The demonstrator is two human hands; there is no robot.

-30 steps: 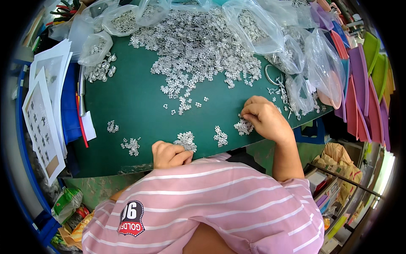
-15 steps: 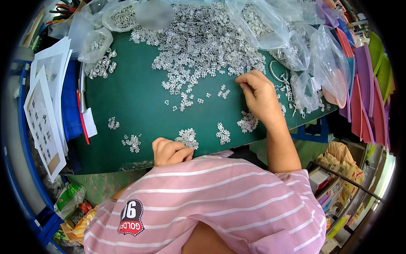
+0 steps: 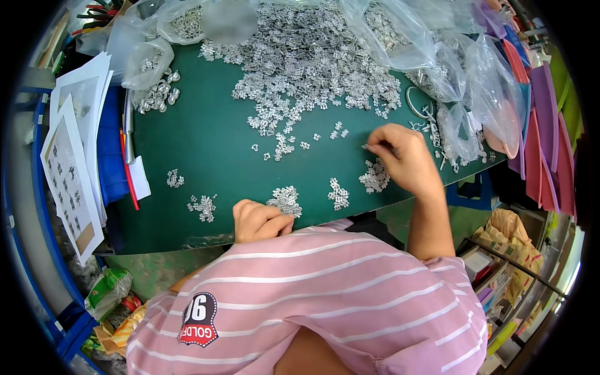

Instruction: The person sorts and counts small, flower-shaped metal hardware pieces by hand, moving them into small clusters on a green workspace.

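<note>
My right hand [image 3: 406, 157] is over the right part of the green table, thumb and forefinger pinched on a small silver metal piece whose tip just shows. Right below those fingers lies a small pile of silver pieces [image 3: 375, 176]. My left hand [image 3: 257, 222] rests at the near edge with its fingers curled; whatever they may hold is hidden. Touching distance from it is another small pile [image 3: 285, 201]. Between the hands sits a narrow pile [image 3: 338, 194]. A large heap of the same small silver metal pieces [image 3: 300, 56] covers the far middle, with several loose ones in front.
Two more little piles [image 3: 202, 208] lie at the near left. Clear plastic bags [image 3: 400, 37] of metal parts line the back and right. Printed sheets [image 3: 72, 181], a red pen [image 3: 132, 187] and a knife [image 3: 129, 147] are at the left. Pink and purple bins [image 3: 542, 137] stand at the right.
My right hand has drawn back from the heap's edge toward the small pile at the near right, fingers still pinched. My left hand stays curled in place. The view has shifted slightly.
</note>
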